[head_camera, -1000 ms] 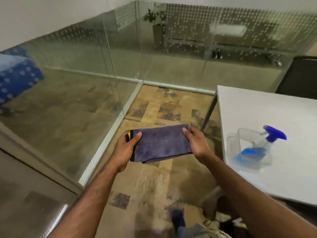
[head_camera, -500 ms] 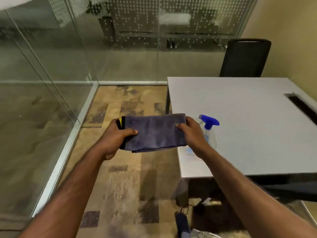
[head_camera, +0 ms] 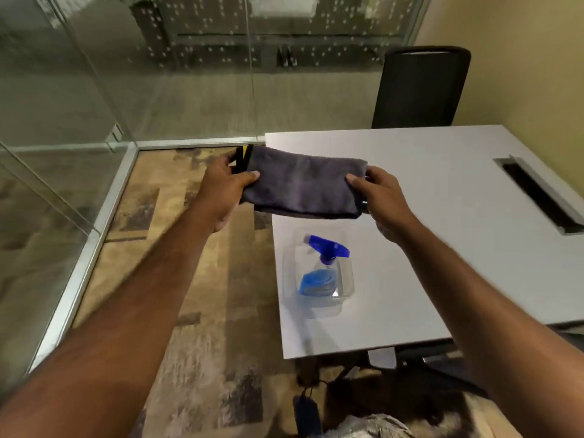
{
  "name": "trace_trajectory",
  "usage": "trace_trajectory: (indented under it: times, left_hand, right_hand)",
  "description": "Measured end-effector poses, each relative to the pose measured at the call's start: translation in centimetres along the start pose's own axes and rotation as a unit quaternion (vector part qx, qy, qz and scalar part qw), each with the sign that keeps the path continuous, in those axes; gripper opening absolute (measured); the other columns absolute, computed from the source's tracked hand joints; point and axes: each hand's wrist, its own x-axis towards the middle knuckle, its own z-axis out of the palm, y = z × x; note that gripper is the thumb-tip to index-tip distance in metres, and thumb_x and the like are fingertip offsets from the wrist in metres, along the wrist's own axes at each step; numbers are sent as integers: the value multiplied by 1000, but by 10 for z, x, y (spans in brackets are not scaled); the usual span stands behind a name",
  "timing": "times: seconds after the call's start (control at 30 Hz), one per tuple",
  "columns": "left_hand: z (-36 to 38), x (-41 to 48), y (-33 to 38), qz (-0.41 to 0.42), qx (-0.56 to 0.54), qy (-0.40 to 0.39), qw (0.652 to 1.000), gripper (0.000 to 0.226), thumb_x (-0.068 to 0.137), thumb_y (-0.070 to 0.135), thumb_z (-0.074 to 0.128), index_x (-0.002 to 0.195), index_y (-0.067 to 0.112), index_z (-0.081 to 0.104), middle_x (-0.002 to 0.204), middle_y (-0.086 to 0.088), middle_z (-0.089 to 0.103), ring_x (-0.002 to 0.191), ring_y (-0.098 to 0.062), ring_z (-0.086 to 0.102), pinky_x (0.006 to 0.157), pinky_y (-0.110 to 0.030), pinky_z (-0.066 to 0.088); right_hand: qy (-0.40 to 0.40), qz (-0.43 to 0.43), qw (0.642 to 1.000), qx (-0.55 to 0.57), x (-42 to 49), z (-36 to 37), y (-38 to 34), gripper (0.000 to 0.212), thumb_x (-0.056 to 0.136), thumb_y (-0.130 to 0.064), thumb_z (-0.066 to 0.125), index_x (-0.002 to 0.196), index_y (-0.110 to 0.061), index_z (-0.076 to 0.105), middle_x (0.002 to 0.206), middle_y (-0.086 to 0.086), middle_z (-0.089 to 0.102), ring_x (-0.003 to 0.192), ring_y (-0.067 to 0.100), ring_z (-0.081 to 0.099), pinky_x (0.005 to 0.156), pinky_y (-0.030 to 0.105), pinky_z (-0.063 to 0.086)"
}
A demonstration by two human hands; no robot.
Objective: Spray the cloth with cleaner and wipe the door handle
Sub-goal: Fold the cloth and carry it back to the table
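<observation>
While hands grip cloth (head_camera: 303,184) ends | fingers hidden | spray bottle (head_camera: 322,273) blurred

Office mtg room: glass partition walls (head_camera: 94,90), white desk (head_camera: 442,184) w/ cable slot (head_camera: 537,194), black office chair (head_camera: 420,90), carpet tiles (head_camera: 196,279).

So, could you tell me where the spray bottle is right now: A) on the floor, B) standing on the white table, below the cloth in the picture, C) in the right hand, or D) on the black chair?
B: the spray bottle stands on the white table, untouched, while the left hand and the right hand hold the cloth by its ends.
</observation>
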Motion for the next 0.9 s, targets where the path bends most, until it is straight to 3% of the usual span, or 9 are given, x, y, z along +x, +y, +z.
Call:
trace_trajectory:
  times: [0.1, 0.2, 0.3, 0.37, 0.5, 0.67, 0.8, 0.9]
  left_hand:
    - [26, 31, -22, -12, 38, -1, 999, 53, 88, -3, 68, 138, 6, 52, 113, -7, 70, 95, -18, 70, 88, -39, 59]
    - [47, 51, -50, -58, 62, -4, 996, 56, 87, -3, 71, 138, 6, 51, 125, -11, 67, 108, -24, 68, 95, -45, 57]
    - [66, 65, -80, -92, 77, -15, 993, 54, 88, -4, 69, 138, 5, 50, 129, -16, 65, 109, -26, 65, 91, -41, 56]
    - [75, 72, -99, -113, 96, -23, 989, 53, 88, -2, 69, 138, 4, 51, 126, -18, 65, 102, -25, 64, 81, -35, 56]
    - [85, 81, -133, -145, 133, -17, 980, 53, 89, 2, 70, 139, 6, 50, 113, -13, 64, 95, -23, 63, 67, -25, 53]
    - [90, 81, -169, -159, 186, -38, 969, 53, 88, 5, 71, 138, 9, 51, 108, -14, 63, 98, -27, 64, 83, -39, 57]
    - [92, 82, -180, -135, 216, -27, 967, 51, 87, 5, 73, 133, 11, 53, 100, -6, 63, 90, -21, 63, 65, -26, 53]
    - [91, 84, -183, -120, 236, -33, 964, 49, 85, 5, 74, 129, 11, 55, 103, -5, 62, 88, -18, 62, 59, -22, 50]
  right_hand:
    - [25, 30, 999, -17, 30, -15, 26, 22, 96, -16, 60, 114, -7, 68, 101, 8, 73, 85, 19, 68, 63, 26, 55]
    - [47, 71, 995, -48, 52, -21, 63, 27, 91, -14, 66, 116, -3, 65, 100, 13, 71, 87, 25, 66, 65, 31, 53]
    - [53, 125, 986, -96, 64, -21, 100, 43, 87, -18, 71, 125, -4, 55, 114, 17, 66, 100, 31, 67, 85, 47, 58]
    - [37, 147, 982, -116, 69, -19, 121, 45, 87, -18, 70, 126, -6, 52, 119, 17, 65, 104, 32, 66, 91, 51, 55]
    - [4, 143, 974, -174, 77, -16, 151, 47, 86, -18, 68, 129, -11, 52, 118, 12, 65, 99, 26, 63, 85, 39, 54]
    - [-31, 122, 959, -254, 87, -9, 175, 45, 84, -16, 70, 126, -9, 56, 112, 13, 68, 99, 28, 63, 83, 31, 47]
    - [-23, 129, 955, -265, 92, -9, 187, 39, 83, -14, 68, 120, -8, 58, 106, 13, 69, 95, 29, 64, 78, 31, 48]
    - [-27, 132, 953, -270, 94, -13, 192, 35, 81, -16, 71, 113, -10, 62, 92, 4, 68, 90, 25, 65, 73, 28, 46]
